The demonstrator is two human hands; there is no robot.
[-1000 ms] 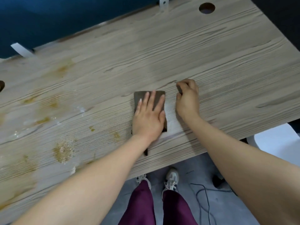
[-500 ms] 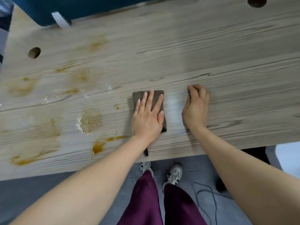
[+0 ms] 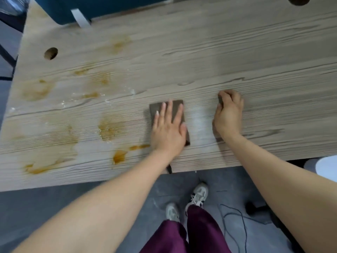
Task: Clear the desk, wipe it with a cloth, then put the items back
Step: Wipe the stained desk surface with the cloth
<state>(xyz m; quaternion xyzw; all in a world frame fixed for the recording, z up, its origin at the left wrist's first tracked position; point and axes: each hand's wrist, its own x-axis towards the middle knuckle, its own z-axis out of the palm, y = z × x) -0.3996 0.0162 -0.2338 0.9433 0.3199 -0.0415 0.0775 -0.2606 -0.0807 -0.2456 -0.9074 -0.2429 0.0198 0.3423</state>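
Observation:
A brown cloth point(image 3: 154, 108) lies on the pale wooden desk point(image 3: 200, 52) near its front edge. My left hand point(image 3: 167, 132) presses flat on the cloth, fingers spread and pointing away from me; one corner of the cloth hangs past the desk's edge under my wrist. To the right of it, my right hand point(image 3: 228, 117) rests on the desk with its fingers curled under. A small dark bit shows at its fingertips; I cannot tell what it is. Orange-brown stains point(image 3: 109, 128) and white crumbs cover the desk's left half.
A wet orange blot point(image 3: 118, 157) lies just left of my left wrist. Round cable holes point(image 3: 50, 53) pierce the desk at far left and far right. A blue panel point(image 3: 109, 6) stands behind. A white object point(image 3: 326, 167) and a floor cable point(image 3: 235, 221) lie at right.
Both hands and the cloth have slid left along the desk, closer to the stains. The view has turned left with them, so the left edge and hole now show.

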